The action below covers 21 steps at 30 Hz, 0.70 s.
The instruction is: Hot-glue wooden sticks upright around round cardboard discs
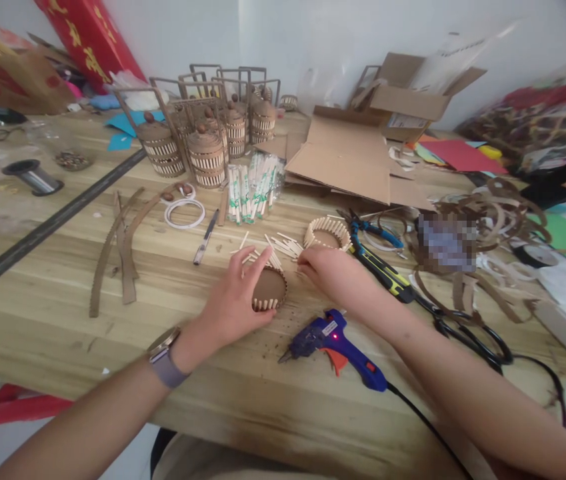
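Observation:
My left hand (233, 300) curves around a round cardboard base (269, 287), with the thumb at its near edge and the fingers over its far left side. Short wooden sticks stand along the near rim of this base. My right hand (320, 268) is beside loose wooden sticks (285, 245), its fingertips pinched together; what they hold, if anything, is too small to make out. Just behind that hand is a second round base (327, 233) ringed with upright sticks. A blue glue gun (335, 343) with an orange trigger lies in front of my hands, a red light showing.
Small stick-walled lanterns (206, 158) with handles stand at the back, behind wrapped stick bundles (255, 187). Flat cardboard (343, 153) lies to their right. A yellow-black cutter (380, 272), pliers (355, 230) and scissors (477, 340) lie right; a pen-like knife (205, 239) lies left.

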### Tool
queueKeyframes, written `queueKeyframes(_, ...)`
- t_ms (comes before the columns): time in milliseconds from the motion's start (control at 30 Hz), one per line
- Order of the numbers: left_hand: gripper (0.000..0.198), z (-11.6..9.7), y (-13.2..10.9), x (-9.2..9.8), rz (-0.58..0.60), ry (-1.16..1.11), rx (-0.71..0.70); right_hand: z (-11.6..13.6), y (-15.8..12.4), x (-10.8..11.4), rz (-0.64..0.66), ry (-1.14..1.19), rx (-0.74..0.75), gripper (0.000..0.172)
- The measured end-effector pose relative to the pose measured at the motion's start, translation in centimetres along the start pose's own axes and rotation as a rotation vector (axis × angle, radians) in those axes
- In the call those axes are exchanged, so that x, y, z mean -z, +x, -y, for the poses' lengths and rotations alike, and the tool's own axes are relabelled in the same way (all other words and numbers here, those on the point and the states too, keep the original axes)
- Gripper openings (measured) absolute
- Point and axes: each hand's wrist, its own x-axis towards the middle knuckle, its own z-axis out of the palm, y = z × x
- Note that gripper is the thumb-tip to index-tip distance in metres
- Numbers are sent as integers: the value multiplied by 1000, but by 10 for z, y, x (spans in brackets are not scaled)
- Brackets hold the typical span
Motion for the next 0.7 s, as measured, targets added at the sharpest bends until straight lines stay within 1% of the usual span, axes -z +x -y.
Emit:
queueKeyframes(67,100,0,0,0,1,-7,6,3,9,-5,-7,-54,-13,23)
queueKeyframes(133,99,0,0,-1,2,-16,-2,5,12,-7,7,-81,-18,27)
queueKeyframes(267,102,2,1,-1,-9,-33,-30,5,6,-10,23,-115,-20,27)
queueKeyframes(400,100,2,0,-1,-5,-20,-16,1,1,-15,26,-102,9,24)
queueKeyframes(500,99,1,0,-1,-2,-22,-20,-2,0,-18,25,-53,16,19)
queueKeyframes(600,99,1,0,0,3,-21,-16,-3,-4,-14,14,16,0,18)
queueKeyframes(633,99,0,0,0,5,-20,-12,-3,-6,-12,10,71,-2,19)
queueKeyframes(700,99,0,0,0,14,-24,-6,-3,-10,-7,12,257,22,23)
